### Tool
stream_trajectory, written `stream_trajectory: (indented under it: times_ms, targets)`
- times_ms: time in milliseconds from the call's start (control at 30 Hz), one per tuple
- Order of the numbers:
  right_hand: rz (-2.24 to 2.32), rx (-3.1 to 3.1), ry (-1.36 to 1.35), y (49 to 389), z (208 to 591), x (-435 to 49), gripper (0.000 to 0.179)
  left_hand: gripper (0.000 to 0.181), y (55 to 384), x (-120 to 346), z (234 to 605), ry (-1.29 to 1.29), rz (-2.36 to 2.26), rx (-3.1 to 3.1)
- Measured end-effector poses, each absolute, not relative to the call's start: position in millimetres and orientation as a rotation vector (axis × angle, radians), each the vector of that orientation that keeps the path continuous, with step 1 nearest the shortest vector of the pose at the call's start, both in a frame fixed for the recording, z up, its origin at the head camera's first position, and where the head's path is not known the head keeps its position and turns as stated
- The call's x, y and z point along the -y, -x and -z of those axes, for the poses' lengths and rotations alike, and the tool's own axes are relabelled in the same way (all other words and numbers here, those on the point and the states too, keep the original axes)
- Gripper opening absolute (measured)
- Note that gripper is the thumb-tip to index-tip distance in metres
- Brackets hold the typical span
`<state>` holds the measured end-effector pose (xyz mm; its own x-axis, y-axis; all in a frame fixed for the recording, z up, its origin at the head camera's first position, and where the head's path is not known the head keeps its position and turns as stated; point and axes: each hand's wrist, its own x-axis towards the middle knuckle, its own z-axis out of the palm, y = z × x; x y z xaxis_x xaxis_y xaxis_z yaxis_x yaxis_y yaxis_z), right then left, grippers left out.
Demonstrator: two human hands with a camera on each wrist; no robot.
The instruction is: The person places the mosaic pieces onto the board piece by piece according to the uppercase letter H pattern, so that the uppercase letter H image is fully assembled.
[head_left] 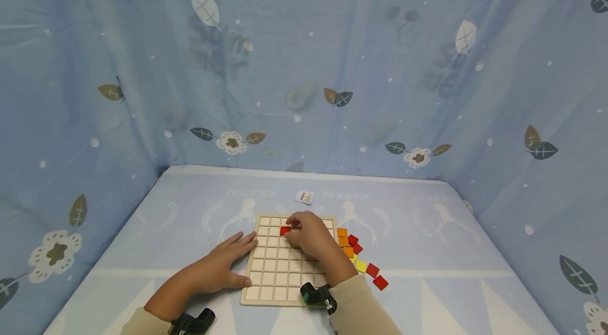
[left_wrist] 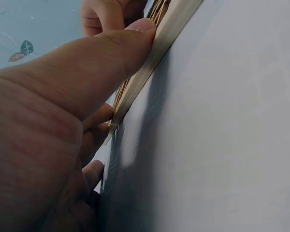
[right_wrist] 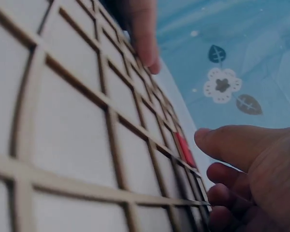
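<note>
The table (head_left: 427, 256) takes up the lower part of the head view, pale blue-grey with faded deer prints (head_left: 350, 210), some lettering (head_left: 345, 195) near the far edge and pale triangles (head_left: 434, 314) along the bottom. There's a wooden board (head_left: 283, 265) lying flat, lower middle of the frame, and a little card (head_left: 304, 197) just above it. Loose tiles are scattered right of the board: orange ones (head_left: 343, 241) closest, then yellows (head_left: 361, 266), with two reds (head_left: 372, 270) farthest toward the lower right.

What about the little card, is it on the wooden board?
No, the little card lies on the table, just past the far edge of the wooden board.
</note>
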<state>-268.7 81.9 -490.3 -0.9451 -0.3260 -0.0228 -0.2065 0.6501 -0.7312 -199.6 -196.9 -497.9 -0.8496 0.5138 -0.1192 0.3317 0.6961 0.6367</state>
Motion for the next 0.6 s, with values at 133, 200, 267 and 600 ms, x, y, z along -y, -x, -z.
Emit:
stream_trajectory:
  times_ms: [133, 200, 267, 600]
  targets:
    - [1.178, -2.712, 0.478, 264.2, 480.6, -95.0, 0.027, 0.1, 196.8, 197.6, 495.7, -0.657, -0.912, -2.623]
    - [1.157, -2.727, 0.484, 261.1, 476.2, -103.1, 0.029, 0.1, 195.5, 198.2, 495.4, -0.651, -0.914, -2.626]
    - [1.128, -2.746, 0.48, 257.1, 472.5, -112.8, 0.03, 0.101, 194.2, 198.4, 495.6, -0.649, -0.917, -2.62]
    - [1.03, -2.873, 0.286, 245.9, 469.2, -165.9, 0.03, 0.1, 198.4, 195.2, 497.2, -0.675, -0.918, -2.613]
